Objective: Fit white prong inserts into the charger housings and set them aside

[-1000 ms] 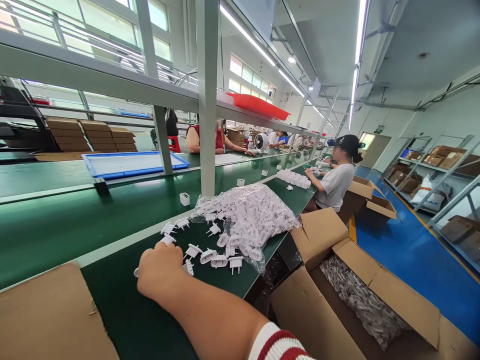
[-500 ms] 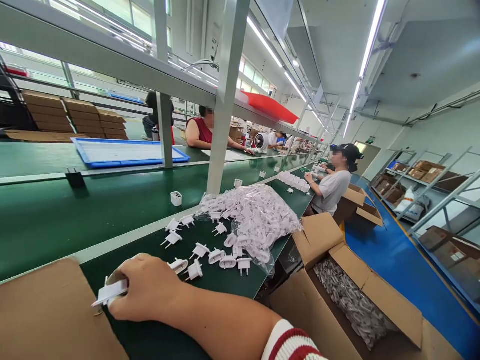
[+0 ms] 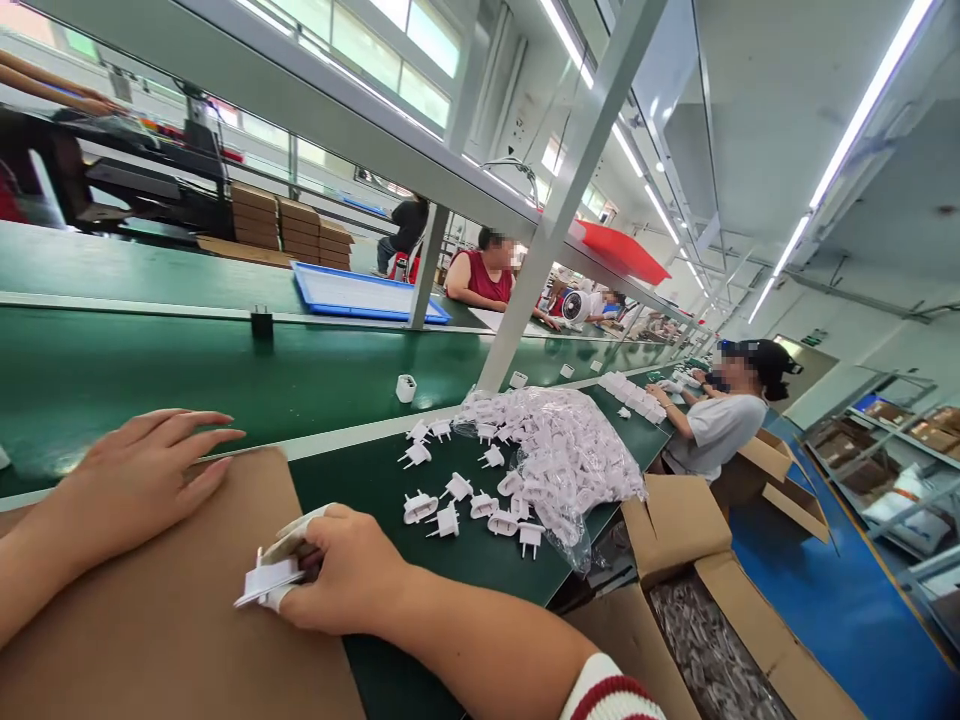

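My right hand (image 3: pixel 341 568), with white covers on its thumb and a finger, grips a white plug adapter (image 3: pixel 268 578) over the cardboard sheet (image 3: pixel 187 640). The plug's prongs are partly hidden by my fingers. My left hand (image 3: pixel 154 465) hovers or rests near the cardboard's far edge, fingers stretched out and apart, with nothing in it. To the right of my right hand, several loose white plug adapters (image 3: pixel 446 520) lie on the green bench. Beside them a clear plastic bag (image 3: pixel 570 440) spills over with many more of the same white pieces.
An open carton (image 3: pixel 712 650) with plastic-wrapped pieces stands below the bench at right. On the green belt (image 3: pixel 330 380) sit a black plug (image 3: pixel 261 325) and a white charger block (image 3: pixel 406 388). Beyond is a blue tray (image 3: pixel 367 295). A co-worker (image 3: pixel 716 425) works farther down.
The view has swung left. My left hand has come into sight over the cardboard. My right hand still holds the plug adapter, which is now above the cardboard sheet.
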Motion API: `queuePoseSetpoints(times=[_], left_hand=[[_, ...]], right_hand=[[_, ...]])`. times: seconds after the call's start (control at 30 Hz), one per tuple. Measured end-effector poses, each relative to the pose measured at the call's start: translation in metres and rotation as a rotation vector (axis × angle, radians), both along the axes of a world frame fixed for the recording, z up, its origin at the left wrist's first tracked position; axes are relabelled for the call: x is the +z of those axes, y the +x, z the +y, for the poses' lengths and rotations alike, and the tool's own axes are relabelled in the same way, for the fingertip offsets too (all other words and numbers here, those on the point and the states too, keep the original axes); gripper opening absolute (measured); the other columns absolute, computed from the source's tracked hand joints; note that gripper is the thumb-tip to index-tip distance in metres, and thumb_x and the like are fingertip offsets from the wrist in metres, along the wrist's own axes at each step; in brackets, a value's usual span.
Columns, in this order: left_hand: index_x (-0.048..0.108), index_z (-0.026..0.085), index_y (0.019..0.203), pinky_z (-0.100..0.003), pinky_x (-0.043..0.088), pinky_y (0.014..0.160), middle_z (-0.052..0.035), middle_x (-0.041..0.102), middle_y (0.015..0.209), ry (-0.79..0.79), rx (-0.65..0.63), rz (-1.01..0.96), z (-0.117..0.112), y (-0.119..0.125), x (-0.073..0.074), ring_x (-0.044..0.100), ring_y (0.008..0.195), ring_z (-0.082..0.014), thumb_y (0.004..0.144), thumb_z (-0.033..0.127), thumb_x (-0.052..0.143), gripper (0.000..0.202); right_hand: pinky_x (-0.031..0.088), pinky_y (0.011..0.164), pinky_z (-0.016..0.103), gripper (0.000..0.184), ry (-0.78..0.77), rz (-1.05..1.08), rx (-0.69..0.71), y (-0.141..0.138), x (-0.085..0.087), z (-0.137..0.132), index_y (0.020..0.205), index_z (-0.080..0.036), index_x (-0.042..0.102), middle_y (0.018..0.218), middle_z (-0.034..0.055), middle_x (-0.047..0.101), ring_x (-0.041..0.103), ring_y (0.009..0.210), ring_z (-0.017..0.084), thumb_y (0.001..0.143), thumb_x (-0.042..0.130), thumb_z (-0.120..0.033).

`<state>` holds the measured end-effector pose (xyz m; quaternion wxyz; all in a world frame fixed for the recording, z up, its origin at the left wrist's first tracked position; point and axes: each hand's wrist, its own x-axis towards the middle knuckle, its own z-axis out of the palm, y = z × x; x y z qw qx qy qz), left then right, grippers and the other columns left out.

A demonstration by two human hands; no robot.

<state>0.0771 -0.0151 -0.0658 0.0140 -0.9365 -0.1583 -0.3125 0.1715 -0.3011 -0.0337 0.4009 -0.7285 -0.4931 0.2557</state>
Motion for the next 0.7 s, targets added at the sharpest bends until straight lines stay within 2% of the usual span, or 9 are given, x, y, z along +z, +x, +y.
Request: queuePoseSetpoints(times=[0.13, 0.43, 0.57, 0.7], left_hand=[[0.084, 0.018, 0.115, -0.056, 0.043, 0.127, -0.0173, 0.074, 0.143, -0.008, -0.004, 0.029, 0.003, -0.003, -0.002, 0.060, 0.139, -0.0380, 0.105, 0.047, 0.036, 0.058], [0.087, 0.020, 0.108, -0.054, 0.045, 0.125, -0.0157, 0.075, 0.142, -0.028, 0.015, 0.044, 0.002, -0.001, -0.001, 0.061, 0.137, -0.0370, 0.105, 0.046, 0.035, 0.059], [0.088, 0.020, 0.106, -0.053, 0.043, 0.127, -0.0160, 0.074, 0.143, -0.043, 0.033, 0.063, 0.005, -0.001, -0.004, 0.061, 0.137, -0.0365, 0.104, 0.049, 0.034, 0.061], [0.088, 0.020, 0.109, -0.053, 0.041, 0.128, -0.0164, 0.073, 0.143, -0.050, 0.057, 0.078, 0.008, -0.002, -0.004, 0.058, 0.140, -0.0370, 0.105, 0.051, 0.030, 0.066]], right_hand=[[0.069, 0.101, 0.032, 0.052, 0.005, 0.005, -0.033, -0.001, -0.001, 0.000, 0.113, -0.026, 0.085, 0.136, 0.0042, 0.073, 0.081, 0.091, 0.016, 0.065, 0.097, -0.009], [0.070, 0.099, 0.032, 0.046, 0.075, -0.001, -0.018, 0.001, -0.005, 0.001, 0.110, -0.025, 0.085, 0.134, 0.0056, 0.074, 0.082, 0.095, 0.017, 0.067, 0.092, -0.010], [0.069, 0.102, 0.033, 0.051, 0.091, -0.004, -0.025, 0.002, -0.010, 0.004, 0.112, -0.022, 0.085, 0.138, 0.0090, 0.074, 0.084, 0.102, 0.021, 0.064, 0.094, -0.006], [0.069, 0.105, 0.033, 0.048, 0.124, 0.024, -0.024, 0.002, -0.014, 0.006, 0.112, -0.023, 0.086, 0.146, 0.0108, 0.072, 0.083, 0.117, 0.025, 0.067, 0.098, -0.011]])
